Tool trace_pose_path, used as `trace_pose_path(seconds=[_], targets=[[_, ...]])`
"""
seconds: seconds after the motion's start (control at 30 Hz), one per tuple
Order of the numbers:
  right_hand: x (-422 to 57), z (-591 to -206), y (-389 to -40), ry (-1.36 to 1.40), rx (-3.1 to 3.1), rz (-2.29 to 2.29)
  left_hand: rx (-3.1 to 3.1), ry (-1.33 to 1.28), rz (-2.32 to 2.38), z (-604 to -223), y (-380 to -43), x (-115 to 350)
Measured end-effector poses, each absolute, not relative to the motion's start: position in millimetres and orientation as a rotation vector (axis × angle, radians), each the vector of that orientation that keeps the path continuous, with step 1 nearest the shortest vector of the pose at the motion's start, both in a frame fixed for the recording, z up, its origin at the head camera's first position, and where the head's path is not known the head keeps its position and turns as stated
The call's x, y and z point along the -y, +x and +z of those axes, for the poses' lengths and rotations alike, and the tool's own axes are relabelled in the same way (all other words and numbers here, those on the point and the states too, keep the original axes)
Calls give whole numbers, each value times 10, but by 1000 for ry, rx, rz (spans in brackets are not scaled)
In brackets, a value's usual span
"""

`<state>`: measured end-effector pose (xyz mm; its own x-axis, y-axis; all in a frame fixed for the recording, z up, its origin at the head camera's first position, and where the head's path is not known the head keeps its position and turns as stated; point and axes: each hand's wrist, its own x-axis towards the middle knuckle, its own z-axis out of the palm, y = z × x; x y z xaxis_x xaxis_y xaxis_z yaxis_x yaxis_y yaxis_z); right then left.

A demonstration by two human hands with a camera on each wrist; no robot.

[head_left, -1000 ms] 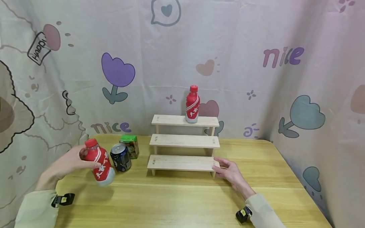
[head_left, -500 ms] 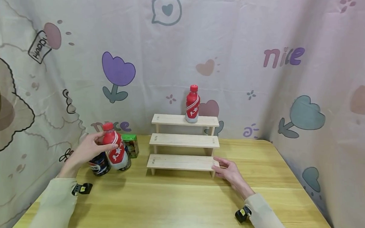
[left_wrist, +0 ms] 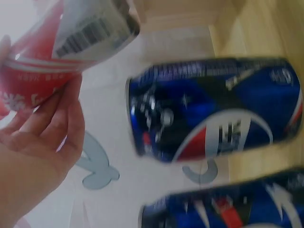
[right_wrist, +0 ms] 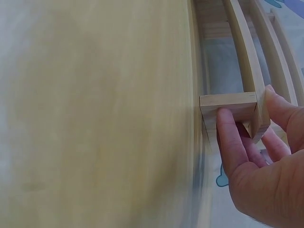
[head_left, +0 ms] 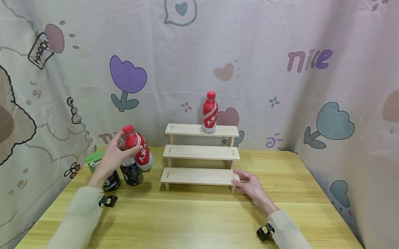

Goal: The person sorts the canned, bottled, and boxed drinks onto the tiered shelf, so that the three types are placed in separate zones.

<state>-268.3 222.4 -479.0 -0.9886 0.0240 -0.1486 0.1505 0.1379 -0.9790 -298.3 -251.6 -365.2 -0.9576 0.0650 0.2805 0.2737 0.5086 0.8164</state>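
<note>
My left hand (head_left: 114,156) grips a red-and-white plastic bottle (head_left: 139,150) with a red cap, held tilted above the table. Behind and below it stands a dark blue drink can (head_left: 132,174); a second can (head_left: 111,181) is partly covered by my forearm. In the left wrist view the bottle (left_wrist: 42,61) is beside a blue can (left_wrist: 213,109). My right hand (head_left: 251,186) holds the right end of a three-tier wooden shelf (head_left: 198,176), thumb on the lowest board and fingers beneath. A matching red bottle (head_left: 210,113) stands upright on the top tier.
At the left, a green box (head_left: 94,157) shows behind my left wrist. Another green box is mostly hidden behind the held bottle. The wooden table (head_left: 189,223) meets a printed curtain (head_left: 265,38) at the back and sides.
My left hand has carried the bottle up and to the right, past the cans toward the shelf. The left can and green box have come into sight. My right hand stays on the shelf.
</note>
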Motion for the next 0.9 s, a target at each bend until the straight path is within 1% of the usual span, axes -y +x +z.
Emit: trace_pose_path(seconds=[0.5,0.9], targets=[[-2211,-4801,-2687,154,-2279,-2020,2089,-218,-1522,-3819,-3236,1995],[-2226,-4848,-2698,180,-2277,-2024,1900,-159,-1485,-3796,-3527,1584]])
